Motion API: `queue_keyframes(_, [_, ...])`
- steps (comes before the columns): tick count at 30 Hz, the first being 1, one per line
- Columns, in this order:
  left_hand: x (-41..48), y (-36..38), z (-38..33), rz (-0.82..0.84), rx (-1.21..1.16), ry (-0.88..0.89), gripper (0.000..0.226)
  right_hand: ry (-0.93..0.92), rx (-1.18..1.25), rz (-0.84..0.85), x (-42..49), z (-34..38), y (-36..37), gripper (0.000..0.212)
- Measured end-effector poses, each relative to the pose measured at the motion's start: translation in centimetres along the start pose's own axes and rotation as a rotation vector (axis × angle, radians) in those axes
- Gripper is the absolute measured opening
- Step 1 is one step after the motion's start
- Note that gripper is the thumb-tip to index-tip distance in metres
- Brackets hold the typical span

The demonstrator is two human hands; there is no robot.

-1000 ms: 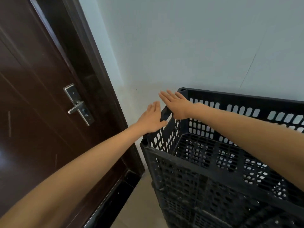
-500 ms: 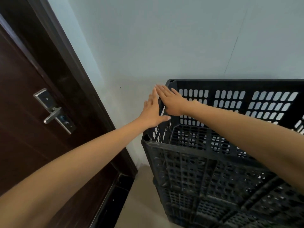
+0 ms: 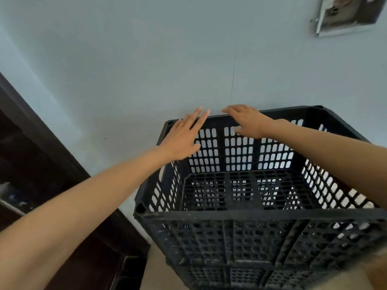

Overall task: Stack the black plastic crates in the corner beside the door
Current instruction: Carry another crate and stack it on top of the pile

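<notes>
Your top black crate [image 3: 247, 208] sits on another black crate [image 3: 240, 275] under it, close to the pale wall [image 3: 125, 59] and just right of the dark door [image 3: 31, 164]. You can see right into the top crate. Its floor and sides are full of little holes, and nothing sits inside it. Only a strip of the lower crate shows, so you cannot tell what it holds. No words or labels can be read on either crate. Your left hand [image 3: 184, 139] is flat and open, with the fingers spread, over the far left corner of the top crate's rim. Your right hand [image 3: 247, 122] is open too, with its fingers lying over the far rim next to the wall and its thumb on the inside of the far side. Neither hand is squeezing anything. The tan floor [image 3: 159, 273] shows between the door and the crates. High up on the far right of the wall hangs a small blurry box [image 3: 345, 13].
</notes>
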State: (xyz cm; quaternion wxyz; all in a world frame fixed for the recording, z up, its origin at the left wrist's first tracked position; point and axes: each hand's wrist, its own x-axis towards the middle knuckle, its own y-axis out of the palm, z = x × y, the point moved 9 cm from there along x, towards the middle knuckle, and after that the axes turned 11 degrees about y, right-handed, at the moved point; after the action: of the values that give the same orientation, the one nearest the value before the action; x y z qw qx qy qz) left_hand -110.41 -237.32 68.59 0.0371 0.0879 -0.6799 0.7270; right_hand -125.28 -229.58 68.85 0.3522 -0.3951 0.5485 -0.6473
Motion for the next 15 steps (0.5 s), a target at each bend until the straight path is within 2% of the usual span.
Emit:
queue_keyframes(6, [7.4, 2.3, 1.4, 0.031, -0.004, 0.022, 0.083, 0.043, 0.086, -0.077, 1.3, -6.3, -1.0, 0.058])
queue_keyframes(12, [12.5, 4.5, 0.7, 0.009, -0.134, 0.100, 0.077, -0.085, 0.073, -0.024, 3.5, -8.1, 0.5, 0.050])
queue_keyframes(15, [13.8, 5.2, 0.2, -0.037, -0.064, 0.124, 0.068, -0.139, -0.017, -0.005, 4.2, -8.0, 2.3, 0.043])
